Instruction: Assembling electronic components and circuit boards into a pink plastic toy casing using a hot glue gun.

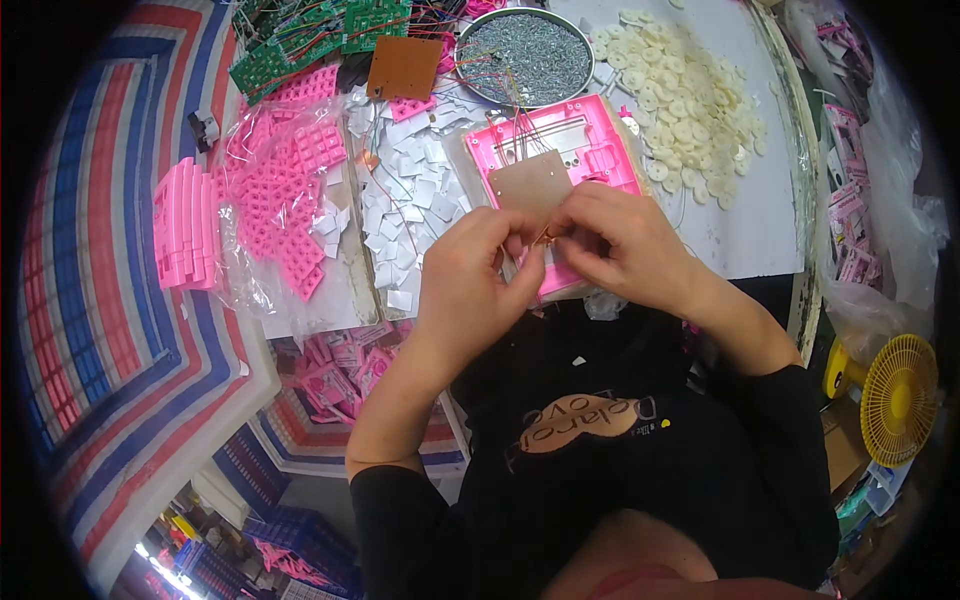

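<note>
A pink plastic housing [625,168] lies open in front of me, with a flat tan circuit board [530,185] tilted over its middle. Thin wires [520,130] run from above across the housing to the board. At the board's near edge my left hand [475,275] is closed, thumb and forefinger pinching a thin coppery wire [543,240]. My right hand [630,245] meets it there, its fingers also closed in a pinch at the same wire. The fingers partly hide the wire's ends.
Beyond the housing stands a round tray [458,62] of small screws. Cream plastic discs [690,110] spread to its right. White paper pieces [405,190], pink keypads [270,200] and green circuit boards [300,50] lie leftward. A yellow fan [898,400] stands at right.
</note>
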